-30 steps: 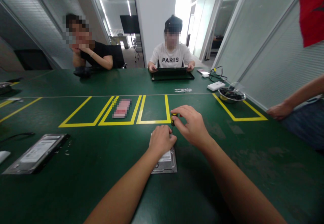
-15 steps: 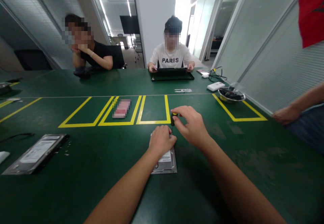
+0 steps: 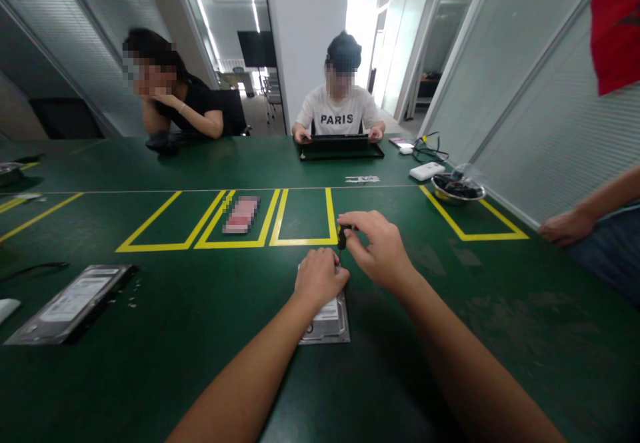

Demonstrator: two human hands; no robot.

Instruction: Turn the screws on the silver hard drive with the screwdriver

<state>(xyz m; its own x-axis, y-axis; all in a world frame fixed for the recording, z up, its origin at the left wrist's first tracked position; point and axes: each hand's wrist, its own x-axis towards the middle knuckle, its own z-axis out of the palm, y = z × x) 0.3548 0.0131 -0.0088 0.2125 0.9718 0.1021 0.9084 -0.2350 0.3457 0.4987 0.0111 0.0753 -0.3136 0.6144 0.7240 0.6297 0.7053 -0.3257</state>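
Observation:
A silver hard drive (image 3: 330, 326) with a white label lies on the green table straight in front of me. My left hand (image 3: 320, 277) is over its far half, fingers curled and gripping it, hiding much of the drive. My right hand (image 3: 375, 246) pinches the black and yellow handle of a small screwdriver (image 3: 343, 237) between thumb and fingers. The screwdriver stands nearly upright at the drive's far right corner, with its thin shaft pointing down. Its tip is hidden behind my left hand.
A second hard drive (image 3: 75, 303) lies at left, small screws (image 3: 134, 293) beside it. Yellow tape (image 3: 305, 241) marks boxes, one holding a blurred pink item (image 3: 241, 215). A metal bowl (image 3: 457, 189) stands far right. Two people sit opposite; another person's hand (image 3: 565, 226) rests at the right edge.
The screwdriver's handle has turned and tilted slightly in my right hand; its yellow part now shows on the left side. My left hand and the hard drive stay in place.

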